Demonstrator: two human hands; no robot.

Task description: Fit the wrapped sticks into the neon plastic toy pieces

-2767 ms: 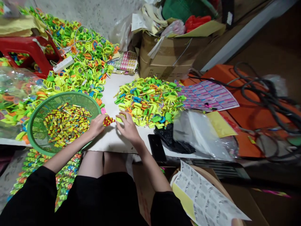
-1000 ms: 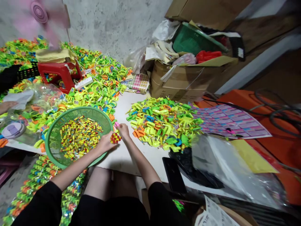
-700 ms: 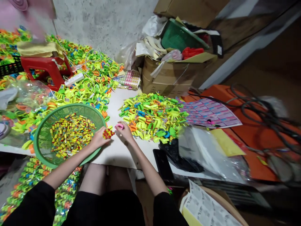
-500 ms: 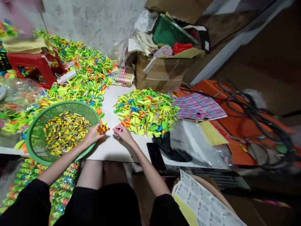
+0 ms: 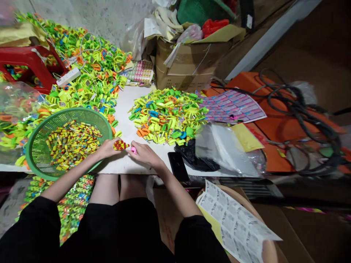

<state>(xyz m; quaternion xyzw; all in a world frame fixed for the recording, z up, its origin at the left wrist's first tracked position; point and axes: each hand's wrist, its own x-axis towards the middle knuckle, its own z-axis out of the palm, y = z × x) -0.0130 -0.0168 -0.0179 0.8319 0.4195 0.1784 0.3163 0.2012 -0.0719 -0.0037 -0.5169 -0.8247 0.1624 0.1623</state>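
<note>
My left hand [image 5: 108, 148] is closed around a bundle of small yellow tubes with red ends [image 5: 120, 145], held over the white tabletop [image 5: 123, 100]. Close beside it, the fingers of my right hand [image 5: 144, 153] pinch a small pink ring-shaped piece [image 5: 134, 150]; its exact kind is unclear. A round green plastic basket [image 5: 29, 155] stands at the left, with many similar yellow and red tubes [image 5: 72, 144] inside. Beyond my hands lies a heap of yellow, green, orange and blue plastic toy pieces [image 5: 167, 117].
A bigger pile of bright plastic pieces [image 5: 101, 78] covers the back left, around a red stool [image 5: 41, 69] and a power strip [image 5: 68, 77]. Right of my hand lie a black phone [image 5: 178, 167] and plastic bags [image 5: 222, 149]. A cardboard box [image 5: 186, 65] stands behind.
My right hand has moved left with the pink piece, now right beside the bundle in my left hand. The view has tipped down slightly, so the table sits higher.
</note>
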